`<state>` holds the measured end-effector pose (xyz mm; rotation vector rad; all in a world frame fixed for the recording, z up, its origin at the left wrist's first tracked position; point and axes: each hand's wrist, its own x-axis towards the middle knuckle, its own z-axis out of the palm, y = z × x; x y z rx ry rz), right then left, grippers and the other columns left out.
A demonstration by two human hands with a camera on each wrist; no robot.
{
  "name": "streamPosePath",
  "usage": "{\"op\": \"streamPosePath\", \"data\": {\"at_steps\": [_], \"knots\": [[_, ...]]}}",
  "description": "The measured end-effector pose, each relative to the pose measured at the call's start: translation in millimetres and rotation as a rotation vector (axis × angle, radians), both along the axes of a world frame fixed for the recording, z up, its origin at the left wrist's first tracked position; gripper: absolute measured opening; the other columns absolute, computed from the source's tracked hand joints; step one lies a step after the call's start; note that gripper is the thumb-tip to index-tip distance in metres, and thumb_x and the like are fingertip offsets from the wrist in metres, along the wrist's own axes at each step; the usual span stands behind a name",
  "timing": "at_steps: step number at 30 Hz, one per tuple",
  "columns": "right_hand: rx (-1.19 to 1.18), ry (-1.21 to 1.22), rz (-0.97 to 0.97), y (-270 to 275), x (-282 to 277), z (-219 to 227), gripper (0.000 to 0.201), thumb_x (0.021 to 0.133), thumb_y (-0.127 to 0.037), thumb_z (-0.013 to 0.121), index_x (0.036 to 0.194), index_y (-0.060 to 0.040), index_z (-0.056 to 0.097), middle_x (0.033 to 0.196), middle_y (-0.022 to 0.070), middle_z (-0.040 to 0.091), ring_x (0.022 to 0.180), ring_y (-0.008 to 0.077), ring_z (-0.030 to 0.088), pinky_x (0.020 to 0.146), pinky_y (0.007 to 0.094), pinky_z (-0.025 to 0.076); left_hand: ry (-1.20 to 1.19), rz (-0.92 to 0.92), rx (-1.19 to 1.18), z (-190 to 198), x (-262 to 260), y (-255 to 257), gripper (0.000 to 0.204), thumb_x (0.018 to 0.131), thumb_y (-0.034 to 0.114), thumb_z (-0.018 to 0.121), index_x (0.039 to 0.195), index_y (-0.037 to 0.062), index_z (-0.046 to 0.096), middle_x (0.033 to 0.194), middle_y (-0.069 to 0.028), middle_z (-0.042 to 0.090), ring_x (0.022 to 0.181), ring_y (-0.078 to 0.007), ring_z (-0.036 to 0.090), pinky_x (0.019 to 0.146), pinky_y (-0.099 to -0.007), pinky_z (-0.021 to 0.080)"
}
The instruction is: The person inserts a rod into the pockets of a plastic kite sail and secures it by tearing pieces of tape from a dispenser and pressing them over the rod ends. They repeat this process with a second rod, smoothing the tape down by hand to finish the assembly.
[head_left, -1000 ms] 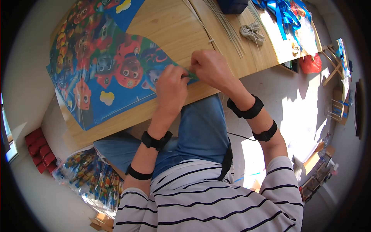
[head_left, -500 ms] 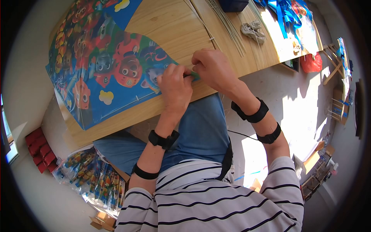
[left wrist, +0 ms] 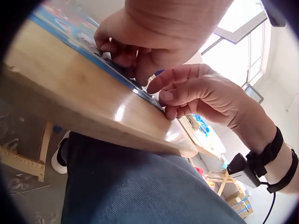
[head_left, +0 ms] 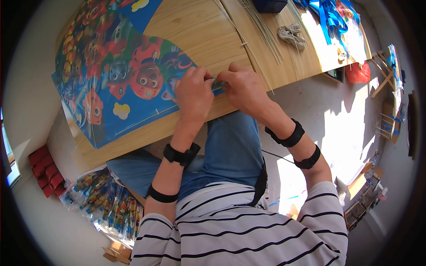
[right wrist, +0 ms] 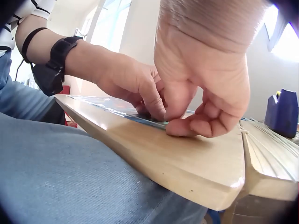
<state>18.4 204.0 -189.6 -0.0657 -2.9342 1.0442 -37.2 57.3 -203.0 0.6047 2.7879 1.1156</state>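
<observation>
At the table edge, left hand and right hand pinch the kite tip; thin sticks and a string wad lie beyond.

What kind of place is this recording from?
Probably a small kite-making workshop. Both hands pinch the corner of a cartoon-print kite on a wooden table; thin sticks and blue ribbons lie at its far end, and bagged printed sheets are stacked on the floor.
</observation>
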Motion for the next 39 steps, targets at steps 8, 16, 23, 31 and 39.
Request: {"op": "streamPosePath", "data": {"at_steps": [8,16,23,31,39], "knots": [[0.067,-0.079,-0.039,10,6,5,0.009,0.077,-0.003,0.066,0.086,-0.005,0.067,0.085,0.0131,0.059,0.082,0.0358,0.062,0.071,0.0447,0.049,0.029,0.024,-0.146,7,0,7,0.017,0.077,0.019,0.075,0.078,0.0076,0.063,0.079,-0.0062,0.063,0.076,-0.0261,0.063,0.069,-0.0398,0.042],[-0.083,-0.051,-0.159,14,8,5,0.009,0.077,-0.009,0.069,0.082,-0.0023,0.066,0.086,0.0153,0.063,0.083,0.0364,0.063,0.072,0.045,0.05,-0.032,0.008,-0.019,1,-2,1,0.013,0.077,0.012,0.074,0.08,0.0053,0.064,0.078,-0.0083,0.062,0.071,-0.0274,0.062,0.068,-0.0388,0.044],[-0.1,-0.078,-0.104,14,-5,5,0.012,0.077,-0.012,0.066,0.082,-0.0008,0.068,0.083,0.0171,0.064,0.084,0.0376,0.063,0.072,0.0449,0.049,0.038,-0.072,0.021,4,15,-1,0.011,0.074,0.007,0.072,0.082,0.0049,0.065,0.08,-0.008,0.061,0.075,-0.0272,0.061,0.069,-0.0389,0.043],[-0.005,-0.253,0.022,14,-33,2,0.011,0.07,-0.013,0.065,0.073,-0.0033,0.07,0.076,0.0198,0.067,0.082,0.0397,0.065,0.067,0.0487,0.05,0.116,0.015,-0.029,-5,24,9,0.009,0.073,0.009,0.071,0.079,0.0105,0.066,0.078,-0.0029,0.057,0.084,-0.0236,0.058,0.081,-0.0407,0.033],[0.061,-0.234,0.07,15,-37,-2,0.013,0.072,-0.013,0.066,0.075,-0.0021,0.071,0.078,0.0205,0.068,0.079,0.0388,0.066,0.067,0.0467,0.051,0.086,0.037,-0.027,-7,23,11,0.008,0.074,0.008,0.071,0.078,0.0107,0.065,0.076,-0.0014,0.057,0.083,-0.0229,0.057,0.081,-0.0401,0.032]]}}
